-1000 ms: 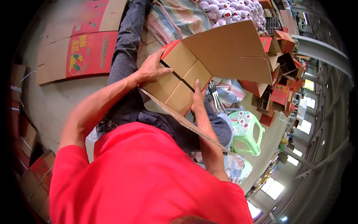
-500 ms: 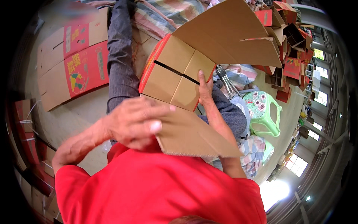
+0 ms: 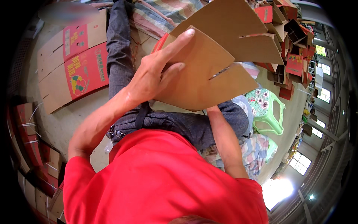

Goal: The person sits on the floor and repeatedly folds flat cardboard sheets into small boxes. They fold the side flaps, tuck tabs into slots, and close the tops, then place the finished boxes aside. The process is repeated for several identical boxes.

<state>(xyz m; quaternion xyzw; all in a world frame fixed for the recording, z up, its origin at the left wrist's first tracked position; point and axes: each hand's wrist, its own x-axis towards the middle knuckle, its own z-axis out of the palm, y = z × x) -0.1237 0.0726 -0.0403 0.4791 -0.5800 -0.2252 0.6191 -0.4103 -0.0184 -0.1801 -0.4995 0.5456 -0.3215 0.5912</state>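
A brown cardboard box lies tilted over my lap, with a red strip of its side (image 3: 161, 42) showing at the left. Its near flap (image 3: 203, 80), slit on the right, is folded over the box and covers the panels below. My left hand (image 3: 151, 74) lies on that flap, index finger stretched to its upper edge and thumb apart. The far flap (image 3: 227, 30) stands out beyond it. My right forearm (image 3: 223, 134) reaches up under the near flap, which hides the right hand and whatever it touches.
Flat red-and-brown cartons (image 3: 80, 67) lie on the floor at the left. Strapped carton bundles (image 3: 33, 149) sit at the lower left. To the right stands a green stool (image 3: 266, 110) with a flowered seat. Made-up boxes (image 3: 294, 63) are heaped at the upper right, and striped sheeting (image 3: 164, 15) lies ahead.
The near flap has swung up and away from my chest, over the box. My left hand has moved forward with it. The right hand, visible on the box before, is now hidden.
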